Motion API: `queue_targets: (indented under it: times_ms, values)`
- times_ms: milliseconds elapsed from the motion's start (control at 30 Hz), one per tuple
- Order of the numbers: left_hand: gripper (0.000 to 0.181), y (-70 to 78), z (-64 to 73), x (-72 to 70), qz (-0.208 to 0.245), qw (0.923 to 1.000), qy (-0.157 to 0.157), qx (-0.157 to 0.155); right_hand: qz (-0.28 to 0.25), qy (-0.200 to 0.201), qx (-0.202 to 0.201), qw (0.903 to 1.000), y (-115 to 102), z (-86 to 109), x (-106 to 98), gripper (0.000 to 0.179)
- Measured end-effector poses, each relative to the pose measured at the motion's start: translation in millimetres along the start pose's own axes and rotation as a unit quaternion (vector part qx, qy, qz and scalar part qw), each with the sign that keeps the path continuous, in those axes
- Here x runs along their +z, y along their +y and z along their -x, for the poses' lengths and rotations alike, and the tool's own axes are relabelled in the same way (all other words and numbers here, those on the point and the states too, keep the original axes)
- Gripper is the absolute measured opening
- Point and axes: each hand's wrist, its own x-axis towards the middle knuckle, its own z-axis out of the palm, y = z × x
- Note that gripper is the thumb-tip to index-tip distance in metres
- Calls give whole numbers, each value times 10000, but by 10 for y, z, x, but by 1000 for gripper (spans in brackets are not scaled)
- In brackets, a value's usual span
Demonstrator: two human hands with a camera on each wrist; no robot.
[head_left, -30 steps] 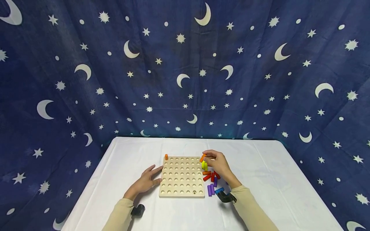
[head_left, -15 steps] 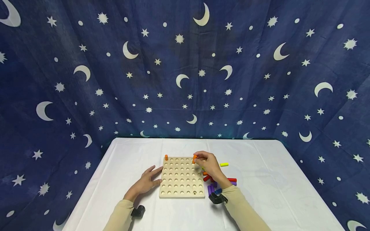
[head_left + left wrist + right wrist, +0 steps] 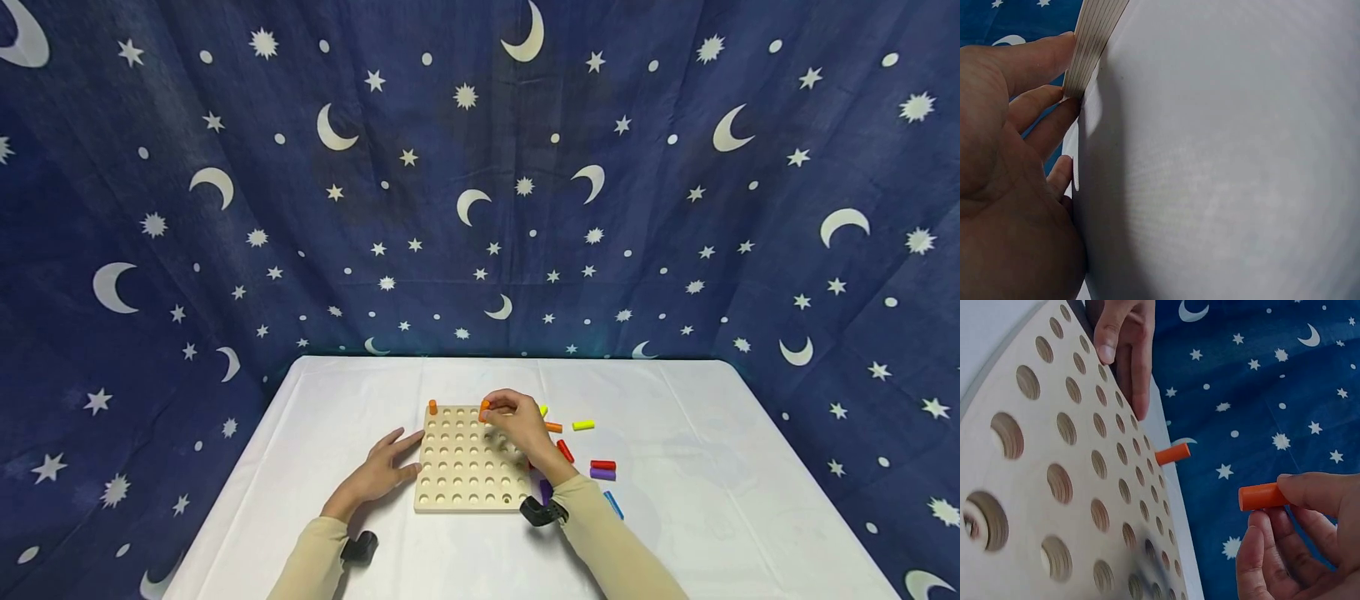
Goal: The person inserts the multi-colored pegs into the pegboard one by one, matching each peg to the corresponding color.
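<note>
A wooden pegboard (image 3: 472, 483) with rows of round holes lies on the table. One orange peg (image 3: 432, 407) stands upright in its far left corner hole. My right hand (image 3: 519, 421) pinches a second orange peg (image 3: 1262, 497) between thumb and fingertips, held above the far row of holes and apart from the wood. My left hand (image 3: 382, 473) rests on the table at the board's left side. In the left wrist view, its fingers (image 3: 1047, 59) are extended and touch the board's layered edge (image 3: 1092, 47).
Loose pegs lie right of the board: yellow (image 3: 583, 425), red (image 3: 603, 465), purple (image 3: 603, 474), blue (image 3: 613, 505) and another orange one (image 3: 553, 427). My right forearm hides some of them. A dark blue curtain (image 3: 480, 233) with moons and stars hangs behind the white table (image 3: 720, 467).
My right hand has carried the orange peg leftward from the board's far right corner along the far row. More loose pegs now show at the right. The left hand has stayed in place.
</note>
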Motion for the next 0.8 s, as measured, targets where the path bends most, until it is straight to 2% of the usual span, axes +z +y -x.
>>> queue_targets:
  times_ms: [467, 800]
  values:
    - [60, 10, 4, -16, -11, 9999, 7, 133, -94, -148, -158, 9997, -1, -140, 247, 19]
    - [60, 5, -5, -16, -45, 9999, 35, 157, 258, -114, -193, 9994, 52, -278, 435, 17]
